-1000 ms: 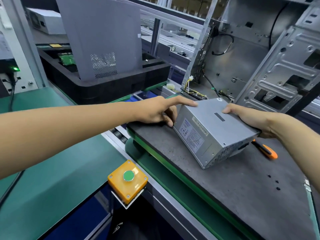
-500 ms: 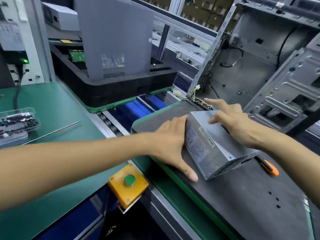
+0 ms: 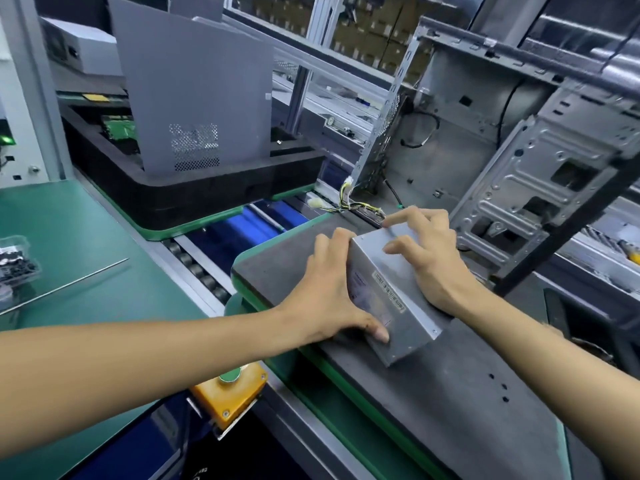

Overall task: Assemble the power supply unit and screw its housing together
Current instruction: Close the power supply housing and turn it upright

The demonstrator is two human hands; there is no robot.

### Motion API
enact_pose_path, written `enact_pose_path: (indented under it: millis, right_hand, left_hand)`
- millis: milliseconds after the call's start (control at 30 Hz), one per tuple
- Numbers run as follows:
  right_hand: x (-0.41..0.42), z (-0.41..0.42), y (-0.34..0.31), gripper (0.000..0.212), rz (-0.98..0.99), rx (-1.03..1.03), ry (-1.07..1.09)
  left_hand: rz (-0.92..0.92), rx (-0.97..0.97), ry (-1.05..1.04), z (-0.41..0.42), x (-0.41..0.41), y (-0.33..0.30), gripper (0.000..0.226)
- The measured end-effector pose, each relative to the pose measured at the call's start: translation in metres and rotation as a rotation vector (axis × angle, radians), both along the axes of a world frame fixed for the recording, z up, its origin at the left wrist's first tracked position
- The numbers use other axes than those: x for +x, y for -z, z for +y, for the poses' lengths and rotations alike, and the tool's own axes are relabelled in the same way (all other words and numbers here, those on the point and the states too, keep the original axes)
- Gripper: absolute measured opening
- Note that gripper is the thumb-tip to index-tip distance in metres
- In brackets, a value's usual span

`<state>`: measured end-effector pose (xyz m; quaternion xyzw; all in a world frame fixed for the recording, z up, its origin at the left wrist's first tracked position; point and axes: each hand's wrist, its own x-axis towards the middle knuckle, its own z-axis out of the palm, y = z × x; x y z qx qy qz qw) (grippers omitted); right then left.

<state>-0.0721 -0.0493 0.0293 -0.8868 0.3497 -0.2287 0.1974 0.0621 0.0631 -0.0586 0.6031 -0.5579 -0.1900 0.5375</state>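
Grey pallet (image 3: 450, 393) on a factory conveyor line, silver power supply unit (image 3: 398, 306) resting on it, left hand (image 3: 329, 292) flat against its labelled side, right hand (image 3: 429, 258) spread over its top, open computer chassis (image 3: 485, 161) just behind, yellow button box (image 3: 228, 396) nearer the camera.

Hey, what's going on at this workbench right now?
A person is handling a grey metal power supply unit on a dark work pallet. The left hand is pressed against its labelled side, and the right hand rests on top with its fingers spread. An open computer chassis stands just behind. No screwdriver is in hand, so no screwing is under way.
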Motion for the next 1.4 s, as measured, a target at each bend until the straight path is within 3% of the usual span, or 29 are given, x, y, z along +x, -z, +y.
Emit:
enact_pose_path:
  millis: [100,200,267,333,500,667,767,867,1033,1167,1400]
  right_hand:
    - [-0.007,-0.002,0.000,0.043,-0.216,0.036,-0.020]
    - [-0.008,0.000,0.006,0.048,-0.594,0.112,-0.019]
    - [-0.008,0.004,0.015,0.055,-0.754,0.050,0.019]
    - [-0.009,0.010,0.027,0.063,-0.812,-0.020,0.045]
    - [-0.020,0.015,0.044,0.068,-0.700,-0.149,0.091]
    - [-0.022,0.020,0.040,0.066,-0.598,-0.354,0.024]
    - [-0.017,0.019,0.030,0.080,-0.491,-0.525,-0.055]
    - [-0.015,0.020,0.014,0.076,-0.460,-0.614,-0.119]
    - [-0.017,0.028,-0.011,0.040,-0.338,-0.521,-0.163]
    - [-0.023,0.034,-0.014,0.045,-0.237,-0.477,-0.125]
    - [-0.025,0.036,-0.012,0.045,-0.253,-0.520,-0.142]
  left_hand:
    - [0.008,-0.123,0.023,-0.001,0.005,-0.012,0.113]
    - [-0.109,-0.246,0.082,-0.009,0.018,-0.029,0.118]
    - [-0.211,-0.319,0.106,-0.013,0.028,-0.033,0.113]
    - [-0.145,-0.351,0.146,-0.016,0.036,-0.029,0.115]
    - [0.172,-0.269,0.325,-0.024,0.033,-0.013,0.130]
    - [0.303,-0.176,0.376,-0.027,0.021,-0.008,0.092]
    - [0.334,-0.181,0.379,-0.025,0.009,-0.011,0.092]
    - [0.369,-0.217,0.336,-0.025,0.001,-0.011,0.087]
    - [0.402,-0.225,0.319,-0.025,-0.002,-0.009,0.070]
    - [0.400,-0.218,0.347,-0.024,-0.002,-0.012,0.067]
    - [0.289,-0.228,0.239,-0.027,-0.005,-0.005,0.049]
